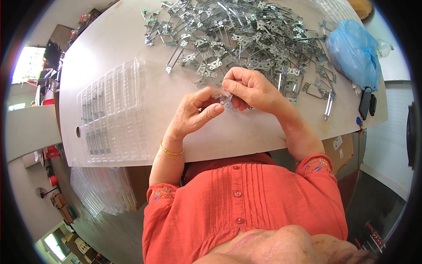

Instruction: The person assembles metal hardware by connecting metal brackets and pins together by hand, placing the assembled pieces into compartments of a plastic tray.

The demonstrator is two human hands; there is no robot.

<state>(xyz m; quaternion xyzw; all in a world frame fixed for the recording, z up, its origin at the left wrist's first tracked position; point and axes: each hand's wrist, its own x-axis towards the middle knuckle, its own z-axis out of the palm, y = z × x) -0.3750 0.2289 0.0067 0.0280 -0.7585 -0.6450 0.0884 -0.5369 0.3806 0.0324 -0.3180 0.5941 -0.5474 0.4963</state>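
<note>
In front of me, just above the near part of the table, both hands meet at a small silvery metal bracket (227,102). My right hand (254,91) is closed on it, thumb and index finger pressed together, the other fingers curled beneath. My left hand (196,111) has its curled fingers at the bracket's left end, with the thumb held a little off; part of that grip is hidden. Beyond the hands spreads a big heap of loose metal brackets (246,39), many with thin wire rods. A clear plastic tray (127,110) at the left holds several metal pieces in its slots.
A blue plastic bag (354,53) stands at the right, near a black phone-like object (365,103). Clear plastic sheets or trays (99,187) are stacked below the table's left front edge. A cardboard box (338,149) sits under the right side. The white table (246,138) curves around me.
</note>
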